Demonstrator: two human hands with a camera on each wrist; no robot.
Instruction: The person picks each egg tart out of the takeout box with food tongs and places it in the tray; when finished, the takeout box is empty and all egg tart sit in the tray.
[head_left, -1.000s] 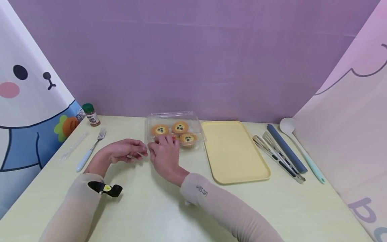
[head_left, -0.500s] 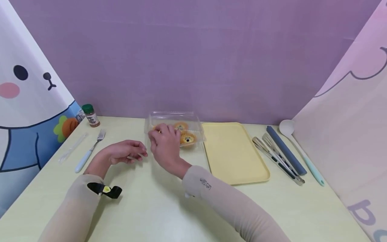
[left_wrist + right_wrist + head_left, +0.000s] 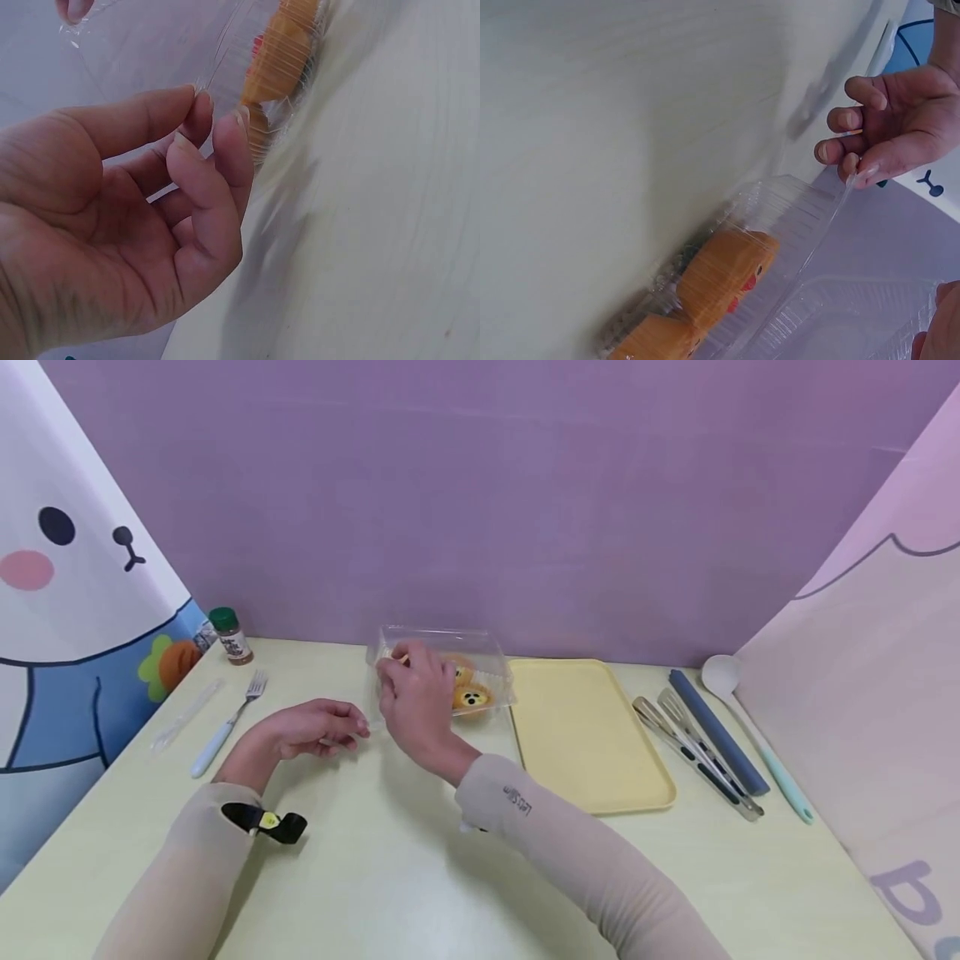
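Note:
A clear plastic clamshell box (image 3: 491, 681) with orange pastries (image 3: 471, 697) stands at the back middle of the table. My right hand (image 3: 395, 667) pinches the front edge of its lid (image 3: 855, 315) and holds it raised above the base. My left hand (image 3: 358, 729) rests on the table left of the box and pinches the base's corner flange (image 3: 849, 180) between thumb and fingers. In the left wrist view the fingertips (image 3: 196, 101) close on the thin plastic rim, with a pastry (image 3: 285, 52) just beyond. Two pastries (image 3: 724, 277) show inside the base.
A yellow tray (image 3: 592, 735) lies right of the box. Beyond it lie metal tongs (image 3: 697, 756), a grey-blue bar (image 3: 716, 739) and a pale spoon (image 3: 750, 727). To the left lie a fork (image 3: 225, 727), a clear plastic utensil (image 3: 183, 718) and a spice jar (image 3: 231, 639).
My right hand has gone up and back from the box's front edge, taking the lid up with it. My left hand has stayed at the base's corner.

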